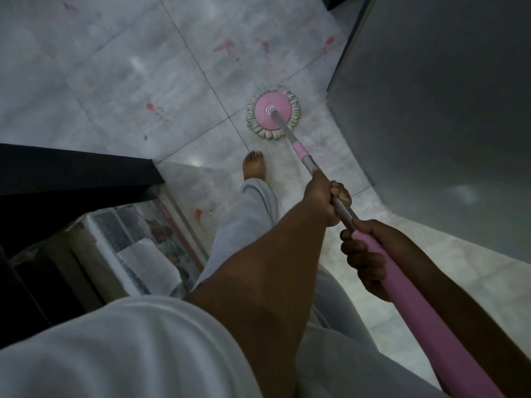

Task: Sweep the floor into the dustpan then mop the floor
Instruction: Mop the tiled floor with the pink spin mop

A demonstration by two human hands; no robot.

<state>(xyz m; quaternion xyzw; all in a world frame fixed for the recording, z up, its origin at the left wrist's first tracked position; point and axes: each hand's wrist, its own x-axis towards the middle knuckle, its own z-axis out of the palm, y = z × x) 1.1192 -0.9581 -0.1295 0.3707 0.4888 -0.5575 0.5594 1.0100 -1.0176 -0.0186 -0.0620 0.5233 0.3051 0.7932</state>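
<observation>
A spin mop with a round pink head (272,115) and pale fringe lies flat on the grey tiled floor (115,81), near a tile joint. Its metal-and-pink handle (301,152) runs down to the lower right. My left hand (324,196) grips the metal part of the handle. Lower down, my right hand (370,254) grips the thick pink sleeve of the handle (416,305). My bare foot (254,166) stands just short of the mop head. Red stains (227,47) mark the tiles beyond and left of the mop.
A tall grey appliance or cabinet side (431,110) rises close on the right of the mop. A dark counter edge (77,170) juts in from the left, with newspapers and paper (143,239) stacked below it. Open floor lies ahead and to the left.
</observation>
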